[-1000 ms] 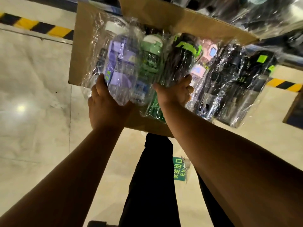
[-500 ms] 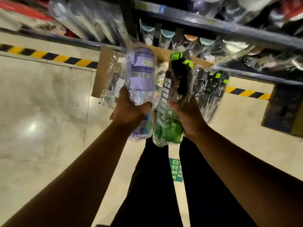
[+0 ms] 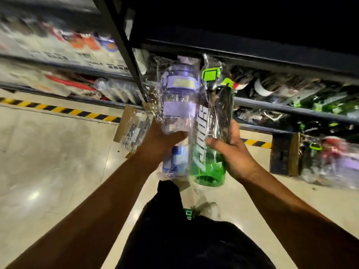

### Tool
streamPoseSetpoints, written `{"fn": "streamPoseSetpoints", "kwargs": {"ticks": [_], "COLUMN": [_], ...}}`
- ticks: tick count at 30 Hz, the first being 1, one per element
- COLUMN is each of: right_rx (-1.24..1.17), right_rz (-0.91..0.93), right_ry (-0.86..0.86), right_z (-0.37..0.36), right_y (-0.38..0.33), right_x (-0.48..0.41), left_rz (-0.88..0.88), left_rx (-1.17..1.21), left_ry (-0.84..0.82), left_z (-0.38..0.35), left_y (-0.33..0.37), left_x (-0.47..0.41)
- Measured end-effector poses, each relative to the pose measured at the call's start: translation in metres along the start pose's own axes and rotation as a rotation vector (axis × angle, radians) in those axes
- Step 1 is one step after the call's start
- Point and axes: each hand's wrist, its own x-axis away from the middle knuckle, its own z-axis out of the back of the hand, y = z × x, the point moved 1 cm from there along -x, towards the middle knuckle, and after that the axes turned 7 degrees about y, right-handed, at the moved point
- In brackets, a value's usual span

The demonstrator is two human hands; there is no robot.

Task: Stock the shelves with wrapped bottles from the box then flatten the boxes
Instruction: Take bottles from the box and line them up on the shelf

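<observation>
Purple-banded wrapped bottle [image 3: 177, 105] held upright, left hand [image 3: 157, 144] curled round its lower middle, arm stretched forward. Touching it on the right, green-and-black wrapped bottle [image 3: 211, 136], gripped in the right hand [image 3: 233, 150], thumb across the front, fingers behind. Both up in front of the dark shelves [image 3: 272, 107]. Below: glossy pale floor [image 3: 48, 152], yellow-black hazard tape [image 3: 58, 109], cardboard box [image 3: 126, 113] behind the left hand.

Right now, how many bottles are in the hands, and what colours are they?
purple bottle, held by the left hand: 1
green bottle, held by the right hand: 1
Total: 2
</observation>
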Motion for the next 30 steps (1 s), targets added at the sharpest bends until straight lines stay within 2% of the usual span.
{"fn": "streamPoseSetpoints", "kwargs": {"ticks": [5, 12, 15, 25, 30], "right_rx": [0.016, 0.055, 0.041, 0.007, -0.014], "right_rz": [0.166, 0.404, 0.529, 0.915, 1.031], "right_ry": [0.069, 0.205, 0.254, 0.31, 0.311], "right_z": [0.065, 0.151, 0.174, 0.212, 0.212], "right_y": [-0.062, -0.148, -0.191, -0.348, -0.413], "right_x": [0.062, 0.14, 0.166, 0.197, 0.187], "left_rz": [-0.143, -0.329, -0.474, -0.774, -0.841], "left_rx": [-0.018, 0.033, 0.002, 0.123, 0.186], "left_ry": [0.029, -0.146, -0.179, -0.232, -0.29], "left_z": [-0.061, -0.143, -0.169, -0.207, -0.211], "left_y": [0.059, 0.154, 0.198, 0.361, 0.427], "left_x": [0.066, 0.148, 0.171, 0.211, 0.211]}}
